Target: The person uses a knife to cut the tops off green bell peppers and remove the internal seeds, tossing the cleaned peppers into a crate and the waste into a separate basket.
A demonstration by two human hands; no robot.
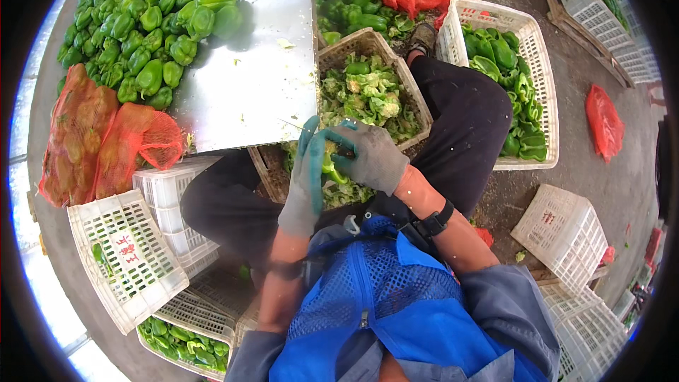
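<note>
My gloved left hand (306, 180) and gloved right hand (371, 154) meet over my lap, both gripping a green bell pepper (332, 168) that their fingers partly cover. Both gloves are grey with teal-coated fingers. A thin, straight sliver (290, 124) shows beyond my left fingertips; what it is cannot be made out. Below my hands and between my knees, crates hold pale green pepper cores and scraps (371, 90). One whole-looking green pepper (358, 68) lies on those scraps. Left of my hands is the corner of a shiny metal table (254, 101).
A heap of green bell peppers (143, 26) covers the table's far left, beside filled red mesh bags (79, 132). At my right stands a white plastic crate (549, 116) of cut green peppers (509, 63). Other crates (562, 228) and a red bag (604, 122) are on the floor.
</note>
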